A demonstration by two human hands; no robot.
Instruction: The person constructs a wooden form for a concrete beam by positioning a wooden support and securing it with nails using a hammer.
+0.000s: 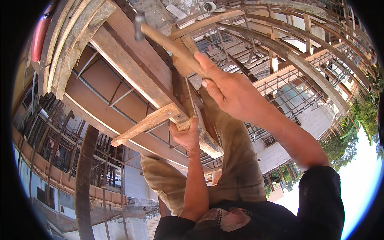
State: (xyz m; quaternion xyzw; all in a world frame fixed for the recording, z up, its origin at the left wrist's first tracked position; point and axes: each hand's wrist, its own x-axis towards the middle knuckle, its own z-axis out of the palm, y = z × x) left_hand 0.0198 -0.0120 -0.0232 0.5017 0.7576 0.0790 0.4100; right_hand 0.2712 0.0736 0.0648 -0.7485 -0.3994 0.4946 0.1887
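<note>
Gripping a hammer (168,43) in the right hand (236,94), with fingers closed around the wooden handle and the metal head out past a thick timber (136,71) along the right edge of a wooden trough (88,102); pinching a small wood block (183,125) between thumb and fingers of the left hand (186,138), just below the right end of a short board (146,124), impossible to tell if touching it. Lying across the trough toward its near end, the same board; running lengthwise inside, steel bars (94,90)
</note>
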